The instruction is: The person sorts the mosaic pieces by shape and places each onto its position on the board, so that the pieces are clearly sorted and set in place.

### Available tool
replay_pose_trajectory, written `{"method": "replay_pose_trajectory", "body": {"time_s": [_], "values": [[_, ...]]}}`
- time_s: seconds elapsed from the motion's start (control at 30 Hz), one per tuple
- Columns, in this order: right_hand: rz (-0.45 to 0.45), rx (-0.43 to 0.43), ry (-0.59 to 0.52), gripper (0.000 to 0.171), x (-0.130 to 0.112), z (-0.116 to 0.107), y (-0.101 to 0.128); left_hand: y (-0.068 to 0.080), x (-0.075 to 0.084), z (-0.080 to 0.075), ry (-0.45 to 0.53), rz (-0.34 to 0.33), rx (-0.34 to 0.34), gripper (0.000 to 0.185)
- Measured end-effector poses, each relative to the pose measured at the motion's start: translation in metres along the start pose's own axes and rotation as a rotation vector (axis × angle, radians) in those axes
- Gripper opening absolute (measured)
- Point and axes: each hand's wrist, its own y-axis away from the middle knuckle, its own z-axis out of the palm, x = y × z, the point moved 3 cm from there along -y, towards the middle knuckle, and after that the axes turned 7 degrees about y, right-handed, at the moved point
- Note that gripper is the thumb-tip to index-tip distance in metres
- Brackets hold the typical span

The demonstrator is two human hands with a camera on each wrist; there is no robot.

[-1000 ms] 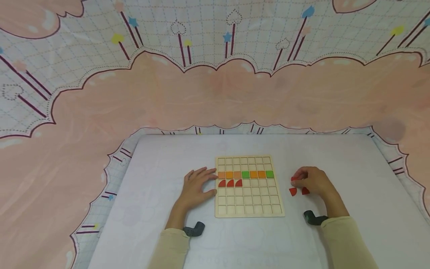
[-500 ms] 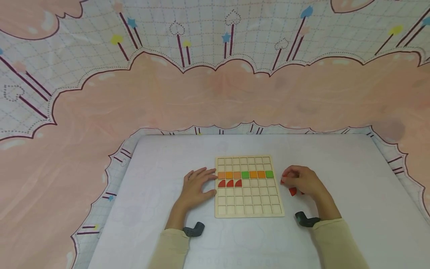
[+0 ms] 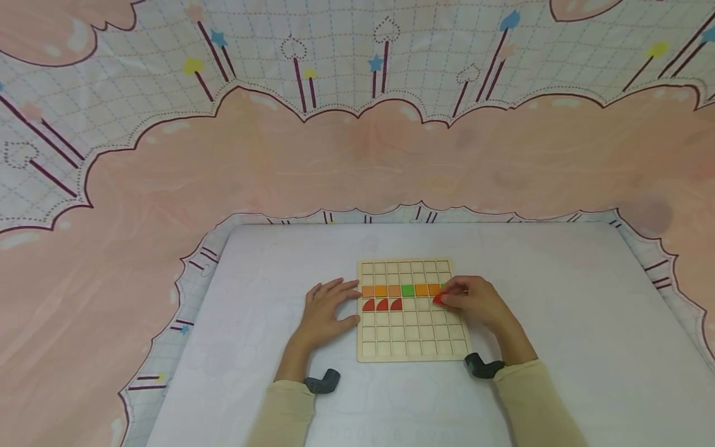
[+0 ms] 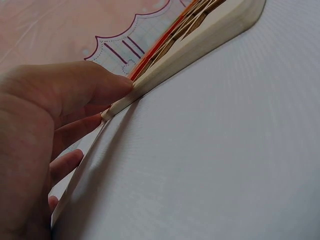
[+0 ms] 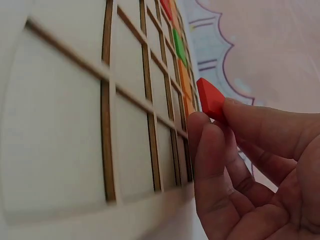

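A wooden grid board (image 3: 413, 358) lies flat in the middle of the white table. One of its rows holds orange and green square tiles (image 3: 408, 290), and three red quarter-circle pieces (image 3: 382, 305) sit at the left of the row below. My left hand (image 3: 321, 313) rests with spread fingers along the board's left edge; in the left wrist view its thumb (image 4: 112, 86) touches the rim. Over the board's right side, my right hand (image 3: 477, 304) pinches a red quarter-circle piece (image 5: 210, 98) between thumb and fingers.
Several grid cells (image 3: 410, 332) show bare wood. A dark wrist-worn device sits at the left cuff (image 3: 324, 381) and another at the right cuff (image 3: 483, 366). Beyond the white table (image 3: 279, 248) hangs a pink and white patterned cloth (image 3: 357, 155).
My right hand has carried the red quarter-circle piece leftward from the table to over the board. Two loose red pieces on the table are now hidden behind it. The left hand has stayed put.
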Motion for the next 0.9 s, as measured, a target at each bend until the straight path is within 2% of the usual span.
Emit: {"method": "replay_pose_trajectory", "body": {"time_s": [0.2,0.43,0.67,0.9], "values": [[-0.025,-0.002,0.029,0.014,-0.013,0.015,-0.004,0.000,0.000,0.000,-0.003,0.002,0.001,0.046],[-0.088,0.037,0.046,0.012,-0.026,0.029,-0.008,0.000,0.000,0.000,-0.002,-0.002,0.000,0.047],[-0.063,0.038,0.065,0.006,-0.036,0.039,-0.010,0.000,0.000,0.001,-0.004,0.001,0.006,0.046],[-0.089,0.040,0.098,0.005,-0.039,0.041,-0.013,0.000,0.001,0.000,-0.002,0.000,0.009,0.046]]}}
